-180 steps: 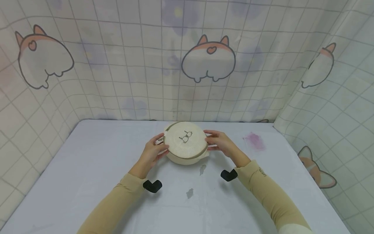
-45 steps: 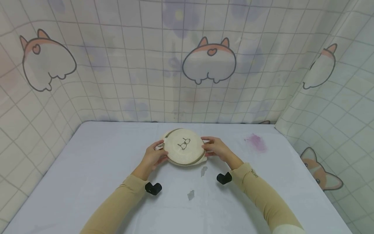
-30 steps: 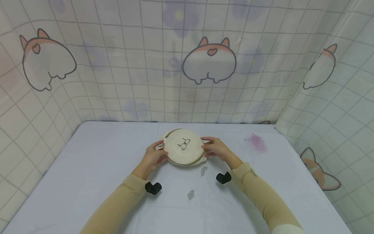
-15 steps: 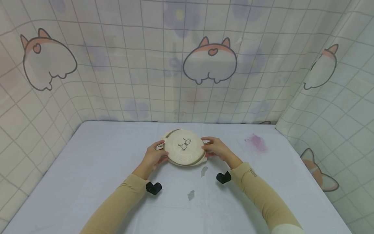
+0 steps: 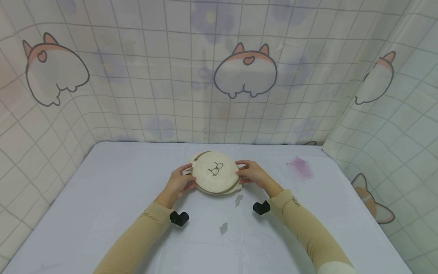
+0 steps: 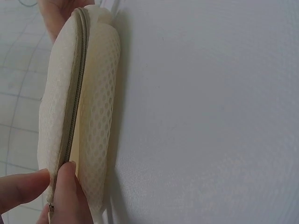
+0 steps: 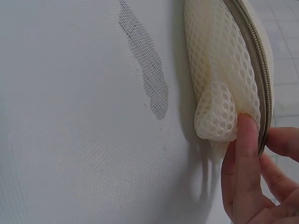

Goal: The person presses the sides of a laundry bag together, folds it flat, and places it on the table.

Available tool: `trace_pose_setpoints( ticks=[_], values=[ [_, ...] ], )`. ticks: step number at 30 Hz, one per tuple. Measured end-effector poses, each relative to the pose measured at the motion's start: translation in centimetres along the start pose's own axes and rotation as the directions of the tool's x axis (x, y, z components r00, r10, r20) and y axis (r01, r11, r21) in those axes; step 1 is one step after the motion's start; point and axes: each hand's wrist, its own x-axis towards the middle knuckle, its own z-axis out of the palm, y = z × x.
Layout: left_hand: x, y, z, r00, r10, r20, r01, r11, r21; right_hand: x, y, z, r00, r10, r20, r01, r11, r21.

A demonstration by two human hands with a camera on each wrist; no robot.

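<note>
A round cream mesh laundry bag [image 5: 215, 173] lies at the back middle of the table, its flat top printed with a small dark line drawing. My left hand [image 5: 178, 183] pinches the bag's left edge. In the left wrist view, its thumb and fingers [image 6: 69, 186] sit on either side of the rim, beside the zipper [image 6: 79, 84]. On the opposite side my right hand [image 5: 254, 173] grips the right edge. The right wrist view shows a fingertip [image 7: 247, 126] against the mesh wall, which folds and bulges below the zipper; the thumb is on the lid side.
A white cloth covers the table [image 5: 119, 198]. Grey patches [image 5: 223, 228] show in front of the bag and a pink stain [image 5: 300, 166] to the right. A grid-patterned curtain [image 5: 184, 106] hangs behind and along both sides.
Since the earliest frame, the bag has sunk lower and its side wall has flattened, with both hands holding its edges throughout. Over the last second and a half it has barely moved.
</note>
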Motion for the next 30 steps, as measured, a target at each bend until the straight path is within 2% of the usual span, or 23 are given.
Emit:
trace_pose_setpoints(
  ticks=[13,21,30],
  values=[
    [0.31,0.56,-0.04,1.000,-0.007,0.007,0.007,1.000,0.013,-0.62,-0.32,0.47,1.000,-0.028,0.010,0.028,0.999,-0.019],
    [0.27,0.71,-0.04,1.000,-0.022,0.001,0.021,0.999,0.041,-0.66,-0.29,0.56,1.000,-0.011,-0.008,0.011,1.000,-0.022],
    [0.14,0.99,0.06,1.000,-0.001,-0.012,0.002,0.997,0.082,-0.28,-0.30,0.46,1.000,-0.005,-0.009,0.004,0.998,-0.056]
  ],
)
